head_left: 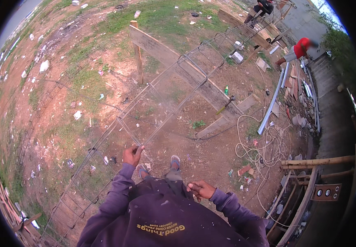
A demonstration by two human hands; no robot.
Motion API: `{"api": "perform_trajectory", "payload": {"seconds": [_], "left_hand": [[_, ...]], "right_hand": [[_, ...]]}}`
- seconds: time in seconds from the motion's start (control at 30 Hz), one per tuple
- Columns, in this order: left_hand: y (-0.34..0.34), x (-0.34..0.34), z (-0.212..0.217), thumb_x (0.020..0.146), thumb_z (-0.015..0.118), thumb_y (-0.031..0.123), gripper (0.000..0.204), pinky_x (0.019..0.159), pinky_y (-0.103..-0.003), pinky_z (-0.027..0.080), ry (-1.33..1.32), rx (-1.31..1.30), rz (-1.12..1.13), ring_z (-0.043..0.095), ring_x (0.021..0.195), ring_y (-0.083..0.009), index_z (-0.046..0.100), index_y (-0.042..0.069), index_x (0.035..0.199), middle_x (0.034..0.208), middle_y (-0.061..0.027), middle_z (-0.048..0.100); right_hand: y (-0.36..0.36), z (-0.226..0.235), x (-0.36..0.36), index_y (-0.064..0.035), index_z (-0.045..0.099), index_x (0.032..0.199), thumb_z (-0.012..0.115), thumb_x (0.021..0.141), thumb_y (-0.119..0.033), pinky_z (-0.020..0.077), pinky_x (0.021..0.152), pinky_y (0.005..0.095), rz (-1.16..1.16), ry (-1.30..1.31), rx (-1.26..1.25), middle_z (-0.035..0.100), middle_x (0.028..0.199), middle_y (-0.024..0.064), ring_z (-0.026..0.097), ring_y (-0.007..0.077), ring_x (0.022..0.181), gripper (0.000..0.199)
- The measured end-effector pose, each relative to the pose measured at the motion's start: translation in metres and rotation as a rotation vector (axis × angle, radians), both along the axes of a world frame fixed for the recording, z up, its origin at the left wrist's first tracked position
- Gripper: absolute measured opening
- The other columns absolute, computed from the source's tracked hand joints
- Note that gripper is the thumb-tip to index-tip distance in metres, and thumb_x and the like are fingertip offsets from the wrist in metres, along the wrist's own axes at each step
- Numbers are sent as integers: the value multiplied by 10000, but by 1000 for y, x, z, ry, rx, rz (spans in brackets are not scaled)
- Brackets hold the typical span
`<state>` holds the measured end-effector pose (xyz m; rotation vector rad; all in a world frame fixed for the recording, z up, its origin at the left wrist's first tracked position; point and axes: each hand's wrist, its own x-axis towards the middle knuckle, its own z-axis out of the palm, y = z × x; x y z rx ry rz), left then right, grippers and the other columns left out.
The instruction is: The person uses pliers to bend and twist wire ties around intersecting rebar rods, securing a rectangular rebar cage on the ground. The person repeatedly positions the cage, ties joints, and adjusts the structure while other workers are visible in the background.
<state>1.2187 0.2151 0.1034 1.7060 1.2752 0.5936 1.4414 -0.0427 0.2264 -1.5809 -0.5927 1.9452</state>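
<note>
A long cage of thin steel reinforcing bars (166, 120) with bent stirrups runs from the lower left to the upper right in front of me. My left hand (132, 156) is closed at the near bar of this cage, thumb and fingers pinched around the steel. Close to my waist is my right hand (201, 189), its fingers curled in. Whatever it may hold is too small to make out. Beyond the cage, a hammer (226, 104) with a yellowish handle rests by the wooden boards.
A long plank (178, 61) on a wooden stake (137, 61) crosses behind the cage. Tangled pale rope or hose (264, 148) lies at the right, near metal channels (272, 103). A person in red (301, 48) bends by the wall; another person (262, 8) is farther back.
</note>
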Motion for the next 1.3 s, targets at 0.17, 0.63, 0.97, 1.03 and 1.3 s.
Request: {"api": "perform_trajectory", "payload": {"seconds": [0.17, 0.63, 0.97, 1.03, 1.3], "left_hand": [[-8, 2, -3, 812, 701, 372, 390, 496, -298, 398, 25, -2, 49, 493, 501, -123, 684, -14, 756, 538, -89, 561], [-13, 8, 16, 829, 661, 435, 416, 521, -309, 405, 156, -93, 108, 523, 542, -114, 722, 24, 808, 580, -73, 610], [-12, 7, 15, 821, 644, 497, 444, 540, -344, 423, 250, -67, 110, 537, 544, -160, 739, 66, 871, 581, -113, 598], [-10, 6, 11, 827, 657, 456, 406, 522, -340, 399, 185, -42, 93, 504, 528, -151, 728, 57, 852, 572, -98, 581], [-8, 2, 6, 834, 669, 437, 447, 461, -352, 289, 138, 0, 65, 362, 478, -137, 669, 4, 723, 488, -54, 435]], "right_hand": [[-11, 24, 38, -72, 523, 884, 377, 1007, -404, 349, 439, 244, 218, -81, -84, 367, 585, -38, 400, 73, 472, 383], [171, -56, 316, 21, 531, 1123, 772, 709, -331, 477, 785, 407, -183, -1608, 549, 569, 1038, 187, 587, 336, 906, 594], [194, -83, 347, -73, 518, 1213, 750, 701, -74, 461, 764, 451, -915, -1482, 411, 623, 1005, 182, 603, 369, 929, 562], [184, -41, 337, -93, 490, 1280, 757, 717, -74, 479, 769, 440, -896, -1587, 572, 618, 1049, 173, 618, 349, 876, 624], [145, 146, 320, 29, 446, 1230, 522, 965, -189, 537, 820, 401, -1019, -915, 1351, 613, 1029, 159, 626, 257, 879, 352]]}}
